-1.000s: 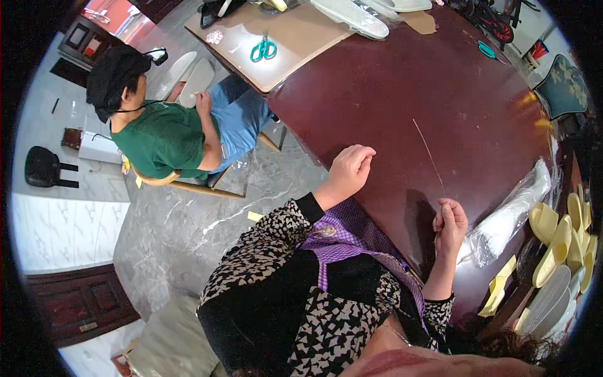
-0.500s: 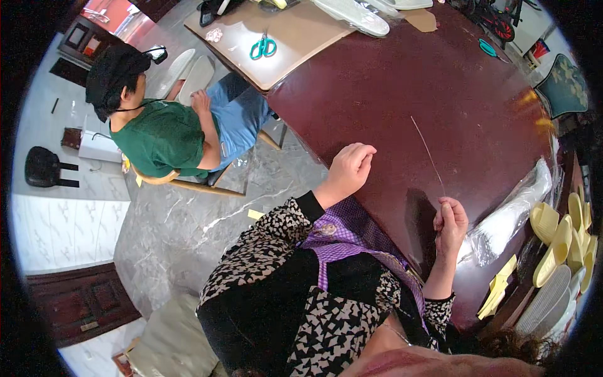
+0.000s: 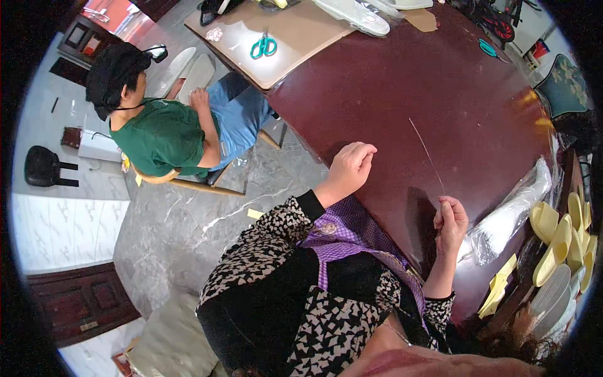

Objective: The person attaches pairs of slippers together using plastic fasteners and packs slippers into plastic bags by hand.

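My right hand (image 3: pixel 451 223) is closed in a pinch, held over the dark red table (image 3: pixel 377 94) near its front edge. A thin pale strand (image 3: pixel 428 151), like a thread or fine wire, rises from its fingertips and slants up to the left. At the table's left edge my left hand (image 3: pixel 352 168) is closed, with thumb and fingers pressed together. Whatever it may hold is too small to make out. The two hands are apart, and the strand's upper tip is free between them.
A clear plastic bag (image 3: pixel 509 213) lies right of my right hand. Beside it are yellow strips (image 3: pixel 498 286) and yellow slippers (image 3: pixel 556 251). Teal scissors (image 3: pixel 264 47) lie on a brown board (image 3: pixel 301 44). A co-worker in green (image 3: pixel 163 141) sits at left, holding a pale slipper (image 3: pixel 200 76).
The strand's upper tip has shifted very slightly to the left and down. Both of my hands stay nearly in place, still closed.
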Demonstrator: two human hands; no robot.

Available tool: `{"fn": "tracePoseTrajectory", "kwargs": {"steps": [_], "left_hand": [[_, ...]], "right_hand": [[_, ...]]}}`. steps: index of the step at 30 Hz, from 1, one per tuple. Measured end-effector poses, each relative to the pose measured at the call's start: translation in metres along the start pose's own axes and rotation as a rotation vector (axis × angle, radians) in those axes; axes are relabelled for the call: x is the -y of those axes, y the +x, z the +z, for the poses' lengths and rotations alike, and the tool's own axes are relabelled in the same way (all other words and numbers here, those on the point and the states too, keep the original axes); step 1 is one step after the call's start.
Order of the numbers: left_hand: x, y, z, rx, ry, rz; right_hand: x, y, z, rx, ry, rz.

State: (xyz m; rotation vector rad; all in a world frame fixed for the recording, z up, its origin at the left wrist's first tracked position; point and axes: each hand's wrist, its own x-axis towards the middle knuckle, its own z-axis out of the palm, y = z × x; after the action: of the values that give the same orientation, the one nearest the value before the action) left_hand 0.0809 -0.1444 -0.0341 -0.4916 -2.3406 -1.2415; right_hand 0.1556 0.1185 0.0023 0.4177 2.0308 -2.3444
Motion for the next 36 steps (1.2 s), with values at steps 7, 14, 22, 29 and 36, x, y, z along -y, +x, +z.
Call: {"fn": "tracePoseTrajectory", "kwargs": {"steps": [7,14,22,29,36], "left_hand": [[0.001,-0.002,0.0,-0.017,0.005,0.022],[0.015,0.001,-0.02,0.028,-0.011,0.012],[-0.006,0.033,0.016,0.009,-0.021,0.033],[-0.014,0.041,0.032,0.095,0.03,-0.02],[-0.02,0.038,0.027,0.112,-0.002,-0.029]], "right_hand": [[-0.003,-0.001,0.0,0.0,0.013,0.006],[-0.016,-0.005,0.023,-0.033,0.031,-0.008],[0.028,0.021,-0.002,-0.066,-0.12,0.016],[0.037,0.042,-0.031,-0.015,-0.064,-0.017],[0.045,0.036,-0.031,0.038,-0.008,-0.027]]}}
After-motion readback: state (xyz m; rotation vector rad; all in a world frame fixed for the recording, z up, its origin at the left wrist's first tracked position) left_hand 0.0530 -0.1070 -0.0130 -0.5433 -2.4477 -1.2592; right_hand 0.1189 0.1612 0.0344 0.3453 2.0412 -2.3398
